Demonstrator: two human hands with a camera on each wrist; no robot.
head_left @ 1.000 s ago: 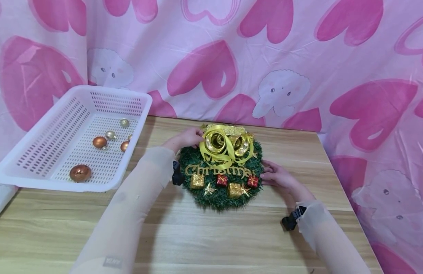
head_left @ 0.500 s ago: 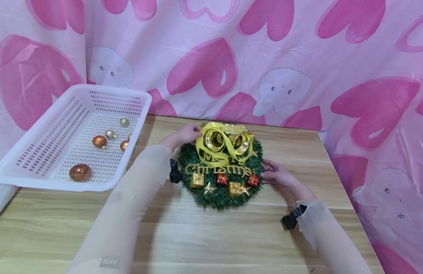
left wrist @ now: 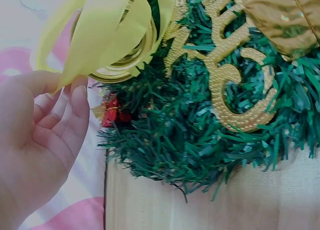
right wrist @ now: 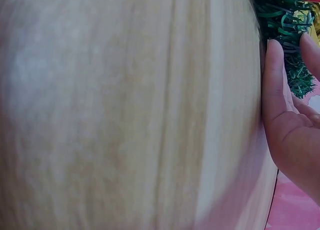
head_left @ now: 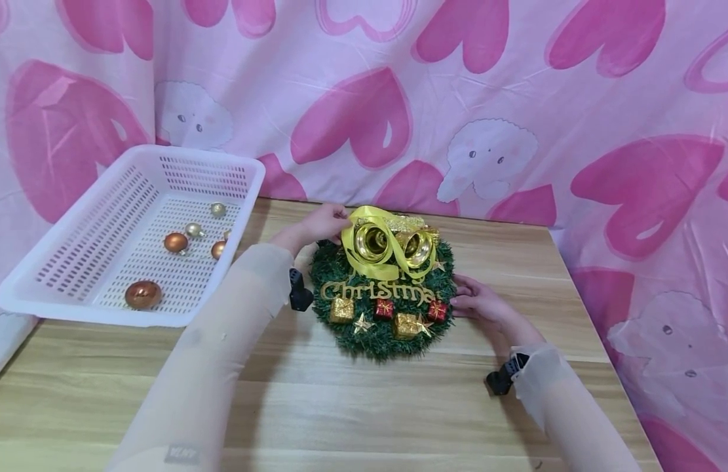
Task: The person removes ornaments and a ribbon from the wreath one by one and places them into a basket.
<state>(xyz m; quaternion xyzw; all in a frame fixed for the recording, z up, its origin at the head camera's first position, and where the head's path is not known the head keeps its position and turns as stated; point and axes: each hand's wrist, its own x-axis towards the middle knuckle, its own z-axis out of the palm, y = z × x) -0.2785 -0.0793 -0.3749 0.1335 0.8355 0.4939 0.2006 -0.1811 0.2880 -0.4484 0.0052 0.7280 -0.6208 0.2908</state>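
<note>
A green tinsel Christmas wreath (head_left: 378, 344) lies on the wooden table, with gold "Christmas" lettering (head_left: 381, 292), small gift boxes, stars and two gold bells (head_left: 372, 242) at its top. A loop of yellow ribbon (left wrist: 107, 34) hangs over the bells. My left hand (head_left: 325, 223), at the wreath's upper left, pinches the ribbon's edge between thumb and fingers, as the left wrist view shows. My right hand (head_left: 481, 305) rests against the wreath's right edge. Its extended fingers (right wrist: 275, 74) touch the greenery low down, near the tabletop.
To the left stands a white perforated plastic basket (head_left: 63, 308) holding several ornament balls, including a large shiny copper one (head_left: 143, 295). Behind the table hangs a pink curtain (head_left: 352, 39) with heart prints. The table's right edge (head_left: 599, 341) runs beyond my right hand.
My left hand has lifted slightly up and away with the ribbon, and the ribbon loop now sits higher and wider over the bells. My right hand stays at the wreath's edge.
</note>
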